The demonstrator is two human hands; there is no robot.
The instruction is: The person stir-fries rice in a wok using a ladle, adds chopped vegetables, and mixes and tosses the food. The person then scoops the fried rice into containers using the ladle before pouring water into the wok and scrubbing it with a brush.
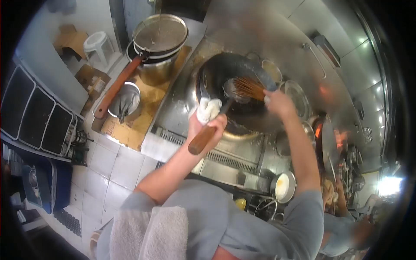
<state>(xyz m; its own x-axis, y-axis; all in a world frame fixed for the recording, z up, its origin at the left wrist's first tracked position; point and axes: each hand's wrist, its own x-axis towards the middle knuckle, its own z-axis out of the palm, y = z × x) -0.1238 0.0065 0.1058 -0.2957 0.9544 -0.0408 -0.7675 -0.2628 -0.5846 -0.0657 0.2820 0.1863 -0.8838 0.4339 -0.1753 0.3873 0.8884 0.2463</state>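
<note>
A large dark wok [216, 69] sits on the steel stove. My left hand [208, 128] is closed around the wooden handle [202, 140] of a ladle, whose metal shaft [225, 108] runs into the wok. The same hand grips a bunched white cloth [209, 110] at the wok's near left rim. My right hand [278, 104] is closed on the butt of a bamboo wok brush [248, 88]. The brush's bristles point left, over the ladle's bowl [229, 88] near the middle of the wok. Steam blurs the area around them.
Left of the stove, a strainer [160, 34] with a long wooden handle rests on a steel pot [156, 73]. A smaller pot [134, 96] holds utensils. To the right are a glass-like lid [297, 99], a bowl with white contents [283, 188], flames [319, 130] and another person's arm [341, 197].
</note>
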